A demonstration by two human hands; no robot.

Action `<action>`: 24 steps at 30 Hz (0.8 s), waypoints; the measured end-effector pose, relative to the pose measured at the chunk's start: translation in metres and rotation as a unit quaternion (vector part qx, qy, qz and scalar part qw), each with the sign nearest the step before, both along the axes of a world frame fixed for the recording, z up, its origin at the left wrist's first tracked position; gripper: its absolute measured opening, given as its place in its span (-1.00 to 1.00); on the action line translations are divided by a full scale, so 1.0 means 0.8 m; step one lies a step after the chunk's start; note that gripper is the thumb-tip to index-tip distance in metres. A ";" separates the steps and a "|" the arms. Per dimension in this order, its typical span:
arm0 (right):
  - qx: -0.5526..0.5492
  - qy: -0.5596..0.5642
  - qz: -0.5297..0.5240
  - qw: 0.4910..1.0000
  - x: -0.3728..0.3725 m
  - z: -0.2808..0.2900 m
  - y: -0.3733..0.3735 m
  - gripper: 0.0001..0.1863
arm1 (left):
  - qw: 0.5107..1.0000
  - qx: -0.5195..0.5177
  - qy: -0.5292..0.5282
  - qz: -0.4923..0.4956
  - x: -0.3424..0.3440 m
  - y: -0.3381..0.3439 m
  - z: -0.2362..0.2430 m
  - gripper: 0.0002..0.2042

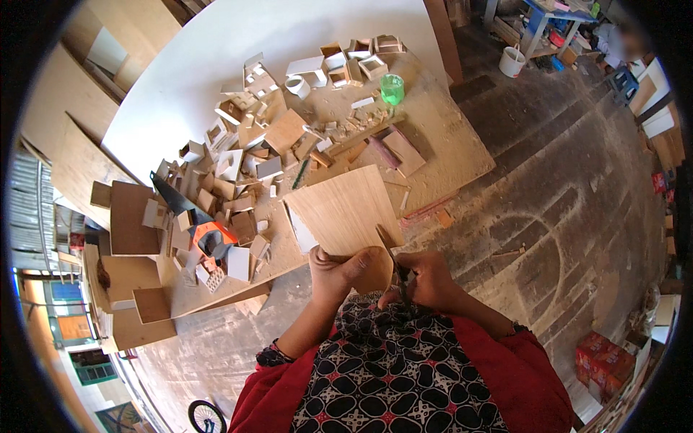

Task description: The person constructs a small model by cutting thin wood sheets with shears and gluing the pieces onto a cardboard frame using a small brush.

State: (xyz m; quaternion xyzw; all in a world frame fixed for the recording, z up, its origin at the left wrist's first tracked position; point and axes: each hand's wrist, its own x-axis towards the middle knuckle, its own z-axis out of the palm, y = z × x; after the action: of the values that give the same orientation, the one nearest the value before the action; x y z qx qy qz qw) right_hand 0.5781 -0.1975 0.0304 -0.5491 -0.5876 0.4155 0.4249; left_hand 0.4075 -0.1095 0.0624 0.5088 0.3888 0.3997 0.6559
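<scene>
My left hand (pixel 336 273) grips the near edge of a thin sheet of wood veneer (pixel 343 206), thumb on top. The sheet is pale brown with fine straight grain, and it is held up in front of my body. At its right side my right hand (pixel 427 280) is closed round a pair of dark scissors (pixel 388 242). Their blades point away from me and lie against the sheet's right edge. Part of the sheet curls down between my two hands. The scissors' handles are mostly hidden by my fingers. Under the sheet's left edge shows a white-faced piece (pixel 299 229).
A wooden worktable (pixel 455 144) holds many small wood offcuts and boxes (pixel 285 130). Also on it are a handsaw with an orange handle (pixel 214 239), a green cup (pixel 392 89) and a brown roll (pixel 385 152). A white bucket (pixel 512 62) stands on the floor; another person (pixel 613 47) sits far right.
</scene>
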 end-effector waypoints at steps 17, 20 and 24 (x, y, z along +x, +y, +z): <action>-0.015 0.067 0.030 0.997 -0.002 0.025 0.002 -0.16 | 0.996 -0.072 -0.033 -0.050 -0.003 0.014 -0.009 -0.74; -0.020 0.079 0.080 0.993 0.009 0.019 0.002 -0.11 | 0.985 -0.136 -0.066 -0.081 -0.006 0.022 -0.003 -0.68; -0.062 0.144 0.131 0.979 0.019 0.018 0.000 -0.13 | 0.970 -0.207 -0.071 -0.108 -0.011 0.026 -0.005 -0.61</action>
State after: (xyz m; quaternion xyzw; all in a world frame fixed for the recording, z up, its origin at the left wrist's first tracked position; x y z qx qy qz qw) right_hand 0.5931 -0.1978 0.0446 -0.4273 -0.5598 0.5781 0.4121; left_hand 0.3990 -0.0886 0.0582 0.3715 0.3576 0.2724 0.8123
